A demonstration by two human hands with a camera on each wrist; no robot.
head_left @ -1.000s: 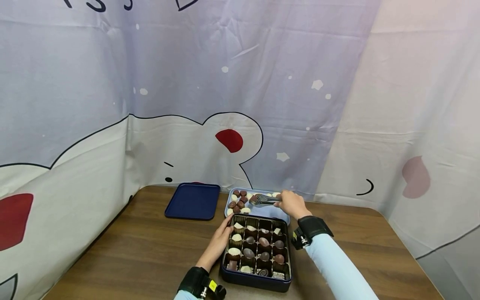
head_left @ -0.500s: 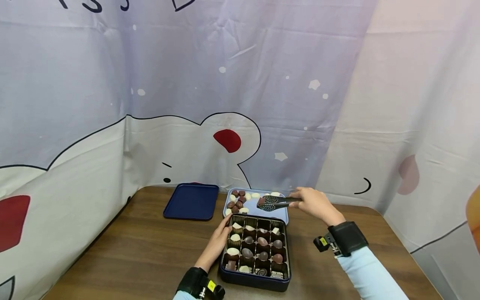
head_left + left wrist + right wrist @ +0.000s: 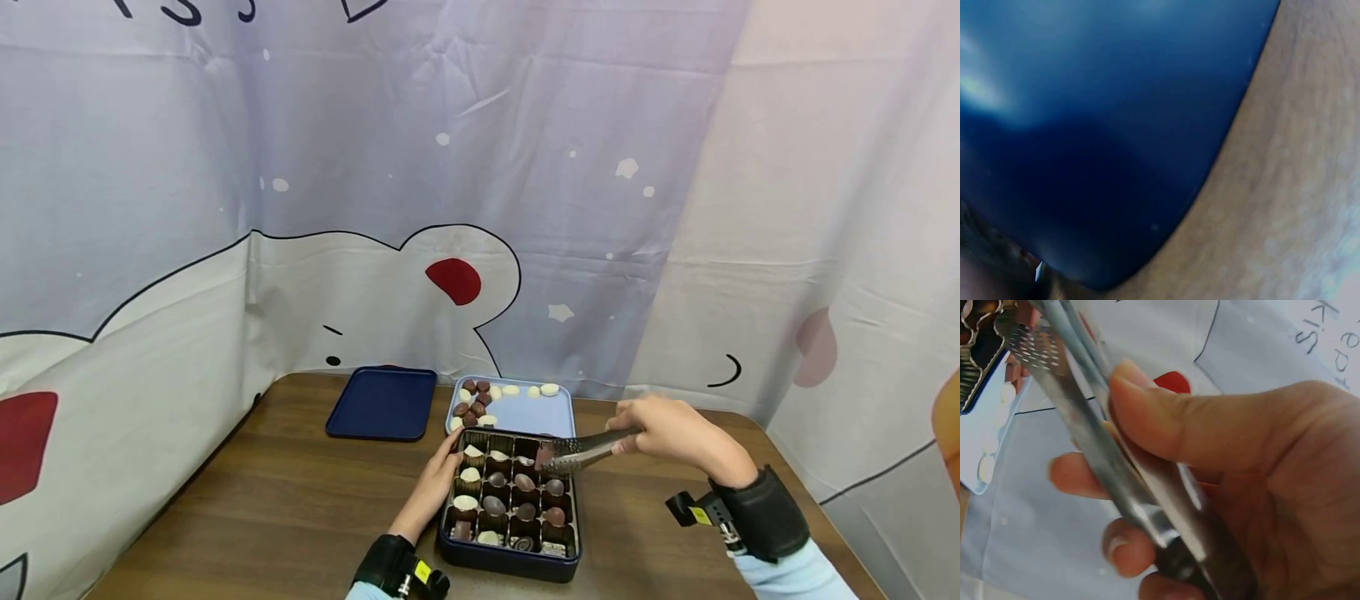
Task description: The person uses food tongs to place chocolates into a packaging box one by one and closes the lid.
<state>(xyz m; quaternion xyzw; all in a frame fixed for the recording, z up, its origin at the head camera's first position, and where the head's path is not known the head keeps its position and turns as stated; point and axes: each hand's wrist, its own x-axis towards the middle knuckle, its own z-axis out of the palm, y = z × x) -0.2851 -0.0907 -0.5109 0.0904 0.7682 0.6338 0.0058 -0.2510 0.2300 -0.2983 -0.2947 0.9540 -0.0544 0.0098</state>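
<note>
My right hand (image 3: 663,429) grips metal tongs (image 3: 592,450), thumb on one arm and fingers curled round the other. A brown chocolate (image 3: 543,454) sits between their perforated tips, over the far right compartments of a dark blue tin (image 3: 517,565). In the right wrist view the tongs (image 3: 1110,450) slant up to the left, towards the tin's edge. Against the tin's left side rests my left hand (image 3: 431,492), fingers stretched along it to the far left corner. White, brown and dark chocolates (image 3: 495,506) lie in the tin's gold-lined compartments. The left wrist view shows mostly the blue tin wall (image 3: 1116,125).
Behind the tin lies a light blue tray (image 3: 525,412) with brown chocolates (image 3: 468,408) and white chocolates (image 3: 549,389) on it. A dark blue lid (image 3: 382,404) lies to its left. The wooden table (image 3: 277,500) backs onto a printed cloth (image 3: 375,300).
My right hand has brought the tongs, with the brown chocolate in them, from over the light blue tray towards me and to the right, over the tin. My left hand stays at the tin's side.
</note>
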